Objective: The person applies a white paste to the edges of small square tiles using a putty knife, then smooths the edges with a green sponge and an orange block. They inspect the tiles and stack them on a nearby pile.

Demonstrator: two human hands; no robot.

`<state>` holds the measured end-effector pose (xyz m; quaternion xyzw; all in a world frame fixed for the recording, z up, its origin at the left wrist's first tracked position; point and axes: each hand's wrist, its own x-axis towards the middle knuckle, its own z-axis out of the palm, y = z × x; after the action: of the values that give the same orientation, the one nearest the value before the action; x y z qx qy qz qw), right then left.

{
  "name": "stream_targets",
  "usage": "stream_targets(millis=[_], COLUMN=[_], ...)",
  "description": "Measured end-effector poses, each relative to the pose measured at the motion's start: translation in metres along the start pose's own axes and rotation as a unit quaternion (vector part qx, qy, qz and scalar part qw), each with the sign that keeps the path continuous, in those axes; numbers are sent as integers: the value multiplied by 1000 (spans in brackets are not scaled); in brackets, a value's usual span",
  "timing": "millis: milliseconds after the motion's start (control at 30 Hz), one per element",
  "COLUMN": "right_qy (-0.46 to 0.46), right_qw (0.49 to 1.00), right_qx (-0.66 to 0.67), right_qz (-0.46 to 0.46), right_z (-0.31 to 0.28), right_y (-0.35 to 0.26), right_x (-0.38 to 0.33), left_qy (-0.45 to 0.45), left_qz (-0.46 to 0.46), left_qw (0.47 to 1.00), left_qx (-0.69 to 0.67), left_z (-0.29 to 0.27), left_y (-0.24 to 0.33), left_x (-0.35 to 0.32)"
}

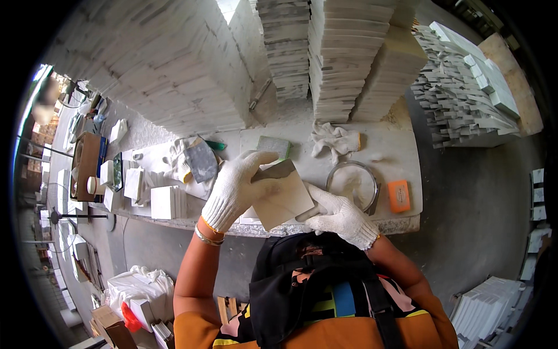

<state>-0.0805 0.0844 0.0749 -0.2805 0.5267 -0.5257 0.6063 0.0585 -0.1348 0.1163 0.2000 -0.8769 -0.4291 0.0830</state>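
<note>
My left hand (pixel 237 189), in a white knit glove, holds a square white marble tile (pixel 283 200) with a dark grey patch along its upper edge. The tile is tilted above the bench's front edge, with my thumb across its face. My right hand (pixel 343 218), gloved too, is at the tile's lower right side. Its fingers close on a small flat grey piece (pixel 306 213), whose kind I cannot make out. Beyond the tile lies a grey-green block (pixel 273 146). Right of it, a round metal-rimmed dish (pixel 374 200) holds whitish material.
Tall stacks of marble tiles (pixel 349 52) stand along the back of the bench (pixel 401 157). An orange box (pixel 399 196) lies at right, a crumpled glove (pixel 334 141) behind the dish. White blocks (pixel 165 202) and a dark grey slab (pixel 201 159) sit at left.
</note>
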Motion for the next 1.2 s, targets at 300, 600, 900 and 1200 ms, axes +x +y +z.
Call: stream_targets(millis=[300, 600, 900, 1200], right_qy=[39, 86, 110, 181], right_qw=[999, 989, 909, 941], right_qx=[28, -109, -338, -258], right_qz=[14, -43, -216, -127], right_z=[-15, -22, -16, -43], right_y=[9, 13, 10, 12], right_x=[-8, -18, -16, -46], left_qy=[75, 39, 50, 44], left_qz=[95, 117, 104, 92], left_qw=[984, 980, 978, 970], left_qx=[134, 154, 173, 222], left_z=[10, 25, 30, 30], left_y=[-19, -22, -18, -3], left_x=[-23, -45, -45, -42])
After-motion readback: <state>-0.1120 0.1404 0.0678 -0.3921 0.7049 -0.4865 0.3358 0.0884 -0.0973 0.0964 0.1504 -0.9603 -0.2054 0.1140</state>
